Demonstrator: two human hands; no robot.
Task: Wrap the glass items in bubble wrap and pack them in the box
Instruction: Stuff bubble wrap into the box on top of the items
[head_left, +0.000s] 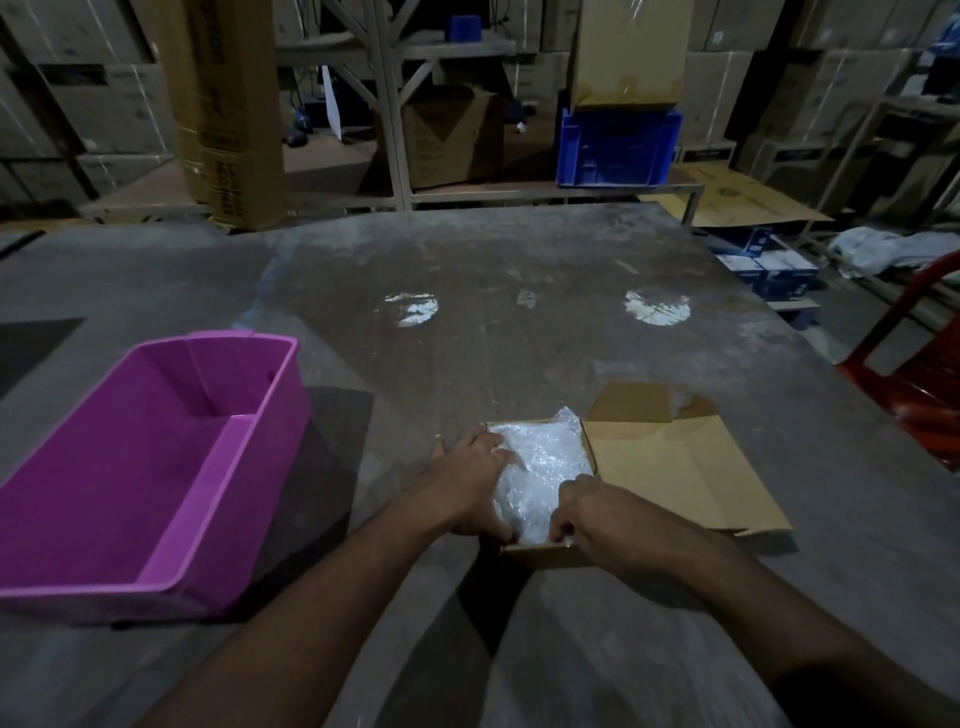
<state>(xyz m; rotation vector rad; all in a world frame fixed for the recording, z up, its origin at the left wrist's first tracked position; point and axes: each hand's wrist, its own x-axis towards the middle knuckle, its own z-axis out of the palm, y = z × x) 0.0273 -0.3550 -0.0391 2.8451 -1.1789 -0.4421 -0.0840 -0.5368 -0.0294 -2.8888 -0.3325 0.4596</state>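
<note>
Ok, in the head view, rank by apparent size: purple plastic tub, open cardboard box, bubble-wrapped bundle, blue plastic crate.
1. Purple plastic tub
2. Open cardboard box, flaps included
3. Blue plastic crate and bubble-wrapped bundle: look alike; the crate sits farther back and hands cover the bundle, so unranked.

1. Tall carton (228, 109) at the far left of the table: dark vertical print down its side, too blurred to read.
2. Flat cardboard sheet (737, 200) at right: a round printed mark, illegible.
3. Nothing else readable.
</note>
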